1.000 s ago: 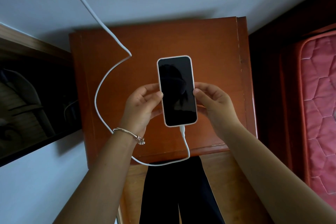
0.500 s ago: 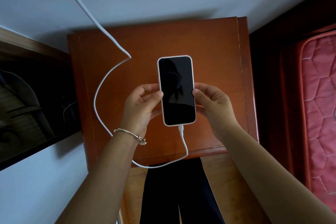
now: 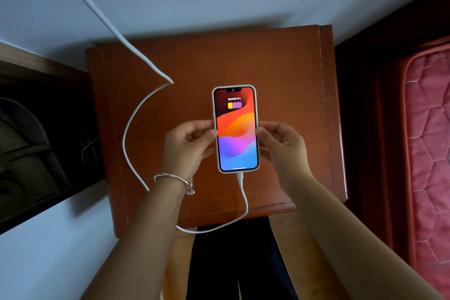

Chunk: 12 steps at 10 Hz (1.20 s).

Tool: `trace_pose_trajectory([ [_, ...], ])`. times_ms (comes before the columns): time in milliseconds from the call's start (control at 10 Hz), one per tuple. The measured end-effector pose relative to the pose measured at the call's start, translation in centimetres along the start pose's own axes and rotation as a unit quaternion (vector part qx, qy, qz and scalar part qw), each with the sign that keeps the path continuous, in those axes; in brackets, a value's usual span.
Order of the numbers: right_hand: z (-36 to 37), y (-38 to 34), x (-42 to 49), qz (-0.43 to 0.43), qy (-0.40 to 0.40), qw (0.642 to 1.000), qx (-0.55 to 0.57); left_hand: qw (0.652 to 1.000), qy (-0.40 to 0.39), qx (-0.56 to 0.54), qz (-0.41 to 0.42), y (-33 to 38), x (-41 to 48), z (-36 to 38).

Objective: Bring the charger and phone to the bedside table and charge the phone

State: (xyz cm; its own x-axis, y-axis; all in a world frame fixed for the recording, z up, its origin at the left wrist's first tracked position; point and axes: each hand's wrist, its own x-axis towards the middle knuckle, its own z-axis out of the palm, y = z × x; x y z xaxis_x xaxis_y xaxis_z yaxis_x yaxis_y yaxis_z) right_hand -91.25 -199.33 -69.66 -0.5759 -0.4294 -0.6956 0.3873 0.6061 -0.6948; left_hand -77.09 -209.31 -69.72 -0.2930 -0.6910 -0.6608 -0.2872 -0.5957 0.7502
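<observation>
I saw both hands, left (image 3: 188,147) and right (image 3: 282,145), gripping the lit phone (image 3: 235,129) (cable (image 3: 126,139) plugged in) over the tabletop (image 3: 287,68).

The room around me is dim, and the lit screen of the phone (image 3: 235,129) is the brightest thing in view, casting a warm glow on my fingers and the counter (image 3: 287,75) beside it. Soft daylight washes the wall in the upper frame, leaving a dark shadow along the counter's far edge. My wide lens bends straight edges toward the corners, and the left side sinks into murky black.
</observation>
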Motion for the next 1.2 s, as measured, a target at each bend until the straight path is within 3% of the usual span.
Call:
trace_pose_trajectory([
  [900,1.1,3.4,3.4,0.028,0.041,0.991,-0.121,0.992,0.092,0.072,-0.048,-4.6,2.3,0.7],
  [1200,0.4,1.5,2.3,0.017,-0.007,0.994,-0.110,0.992,0.086,0.030,-0.083,-2.7,1.1,-0.1],
])
